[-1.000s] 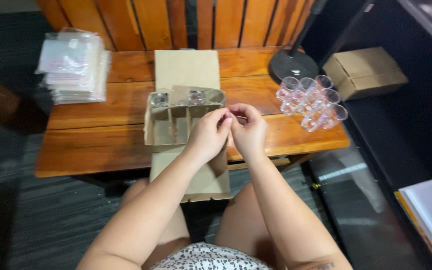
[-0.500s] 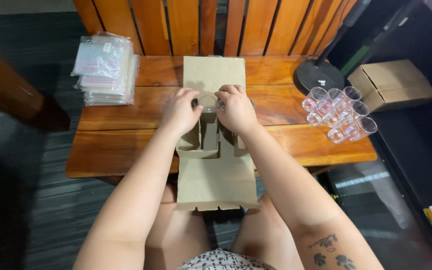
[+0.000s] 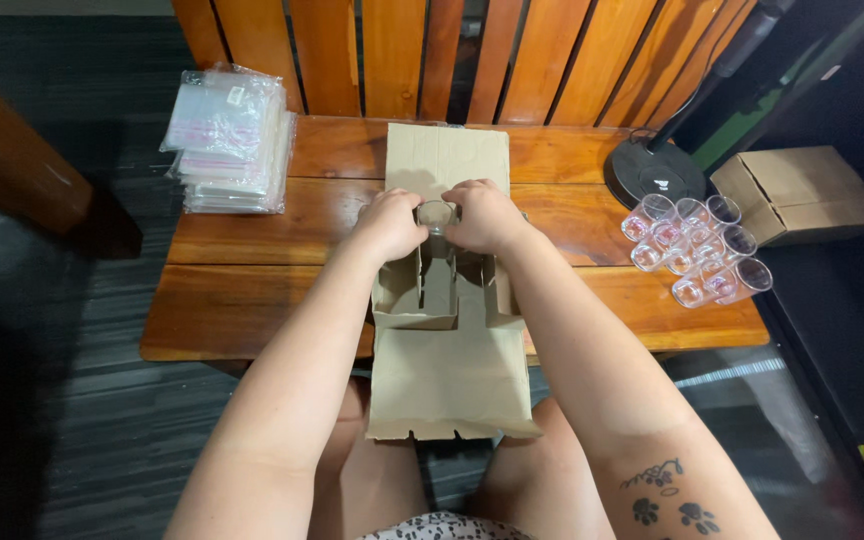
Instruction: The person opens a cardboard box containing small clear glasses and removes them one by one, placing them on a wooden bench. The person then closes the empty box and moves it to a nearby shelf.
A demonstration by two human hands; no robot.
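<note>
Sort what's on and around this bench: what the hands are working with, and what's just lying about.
In hand:
left hand
right hand
clear cup
cardboard box

Lying about:
cluster of clear cups
stack of plastic bags
black lamp base
closed carton

a low table of reddish wooden slats (image 3: 252,300) was set on a dark grey plank floor (image 3: 62,420). behind it, a bench back of upright orange-brown slats (image 3: 392,55) was seen. a round black lamp base (image 3: 652,172) with a slanting pole was placed at the table's far right corner. a dark shelf unit (image 3: 852,300) was stood to the right, and a rounded wooden piece (image 3: 12,160) was seen at left.
</note>
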